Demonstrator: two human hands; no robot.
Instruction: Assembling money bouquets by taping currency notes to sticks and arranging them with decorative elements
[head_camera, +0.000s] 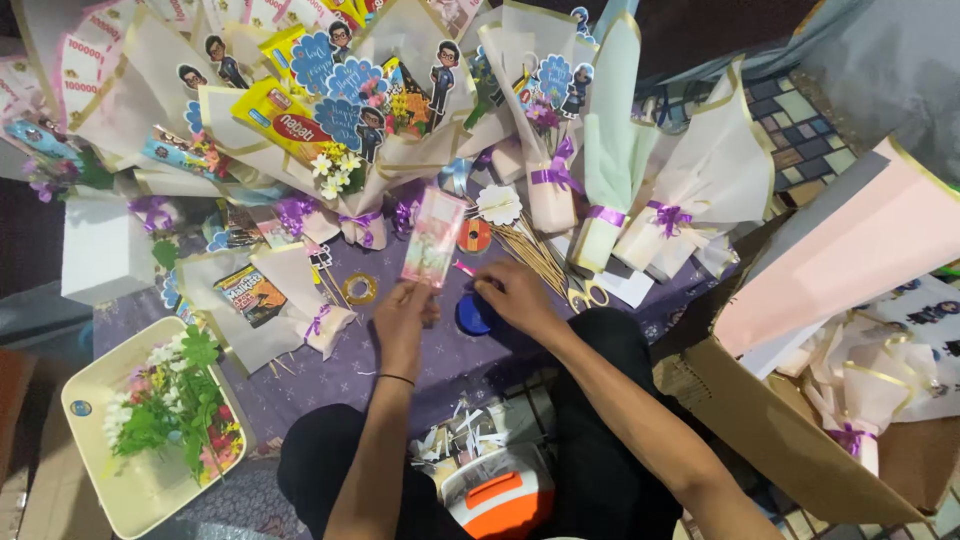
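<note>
My left hand (404, 312) is pinched closed on the lower edge of a pink, clear-wrapped paper note (432, 238), holding it upright above the purple patterned cloth (400, 370) that I sit at. A thin dark band circles that wrist. My right hand (512, 290) rests just beside it, fingers curled down over a round blue tape roll (471, 317); I cannot tell whether that grip actually clasps anything. A bundle of thin wooden skewers (530, 255) lies just beyond my right hand, with yellow-handled scissors (585, 293) near them. Cream paper-wrapped bouquets tied with purple ribbon (555, 180) fan out across the far side. A cream tray of artificial flowers (150, 420) sits well apart to my left.
</note>
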